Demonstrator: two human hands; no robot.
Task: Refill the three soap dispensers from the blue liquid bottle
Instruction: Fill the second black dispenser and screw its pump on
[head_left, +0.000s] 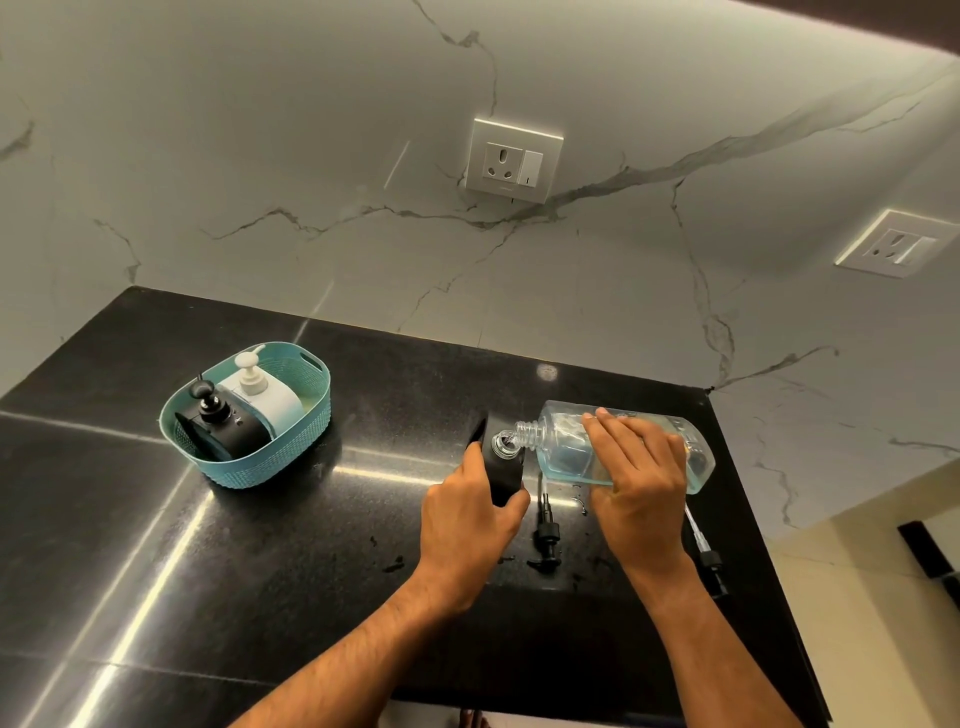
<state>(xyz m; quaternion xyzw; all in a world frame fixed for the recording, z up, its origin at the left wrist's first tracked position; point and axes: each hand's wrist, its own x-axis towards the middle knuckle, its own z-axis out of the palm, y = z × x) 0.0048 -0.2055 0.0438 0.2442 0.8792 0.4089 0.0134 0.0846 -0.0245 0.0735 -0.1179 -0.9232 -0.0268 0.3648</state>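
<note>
While the left hand (470, 512) grasps a black dispenser (503, 470), the right hand (641, 475) clasps the tilted clear bottle (566, 447) at its open neck.

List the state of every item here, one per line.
Blue liquid bottle: uncapped, tipped on its side, neck at the dispenser's mouth.
Black dispenser: open, pump off, upright on the counter.
Left hand: grips the black dispenser.
Right hand: holds the bottle.
Two pumps: lying loose on the counter.
Basket: holds two dispensers with pumps on.
</note>
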